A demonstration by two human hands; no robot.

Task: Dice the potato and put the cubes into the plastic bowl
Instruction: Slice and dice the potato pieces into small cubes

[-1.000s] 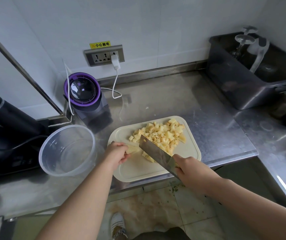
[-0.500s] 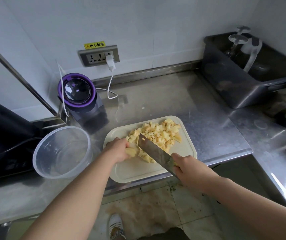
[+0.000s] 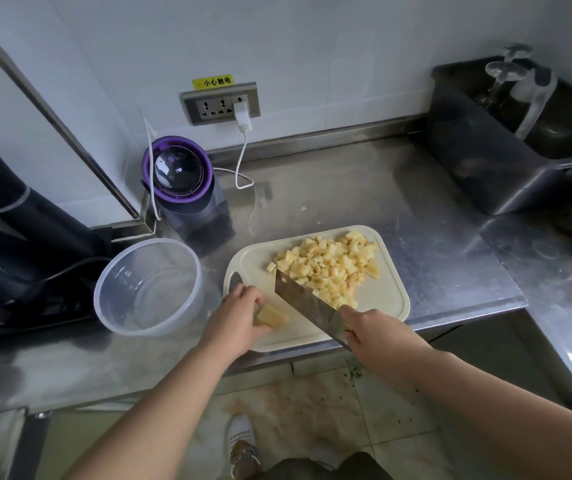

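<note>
Head view: I look down on a steel surface [image 3: 346, 202] with a wall behind it.
Left hand [image 3: 239, 313]: my fingers curl over a potato piece [image 3: 272, 315] and pin it down on the near left part of the board [image 3: 381, 296].
Potato piece: a pale, uncut wedge, half hidden under my fingers, just left of the knife [image 3: 308, 303].
Right hand [image 3: 378, 334]: closed round the knife handle at the board's near edge; the handle itself is hidden in my grip.
Knife: a broad steel blade that slants from my right hand up and left across the board. Its far corner is beside the cubes [image 3: 329, 265]. Whether the edge touches the board I cannot tell.
Cubes: a loose yellow heap on the far right half of the board, some touching the blade's right face.
Board: cream plastic, at the front edge of the surface.
Bowl [image 3: 121, 292]: clear plastic, upright, just left of the board and near the front edge.
Blender [image 3: 178, 174]: purple-rimmed, behind the bowl near the back edge.
Socket [image 3: 220, 103]: on the wall, with a white charger [image 3: 243, 114] plugged in.
Tub [image 3: 485, 161]: dark, at the far right corner.
Floor [image 3: 329, 410]: tiled, with my shoe [image 3: 241, 441] on it.
</note>
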